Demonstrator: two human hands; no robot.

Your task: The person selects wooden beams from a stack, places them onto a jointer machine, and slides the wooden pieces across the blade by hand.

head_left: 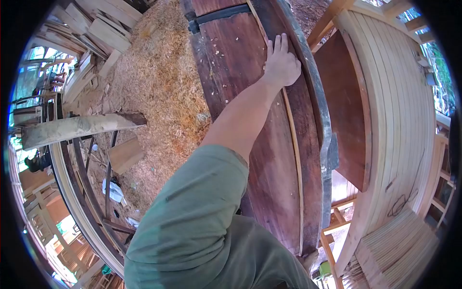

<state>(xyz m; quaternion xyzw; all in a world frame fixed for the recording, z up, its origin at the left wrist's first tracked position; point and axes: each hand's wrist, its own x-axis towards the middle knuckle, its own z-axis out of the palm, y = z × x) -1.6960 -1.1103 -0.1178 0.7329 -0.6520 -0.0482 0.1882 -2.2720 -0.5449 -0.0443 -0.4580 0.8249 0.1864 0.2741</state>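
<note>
My left hand (283, 65) reaches out over a long dark reddish-brown wooden panel (236, 53). Its back faces me and several fingers stretch forward, apart from one another, with the hand resting flat on the wood. A thin light wooden strip (294, 139) runs lengthwise along the panel and passes under the hand. To the right of the hand, a curved edge rail (315, 96) with a worn grey-blue face borders the panel. Small pale chips are scattered over the dark surface. Beneath the palm, details are hidden. My right hand is out of the picture.
Wood shavings (163, 62) cover the ground at left. A thick curved timber (82, 130) lies across a dark frame. Stacked boards (103, 29) fill the upper left. At right stand a reddish board (341, 111), a planked wooden surface (394, 106) and a pile of thin slats (399, 250).
</note>
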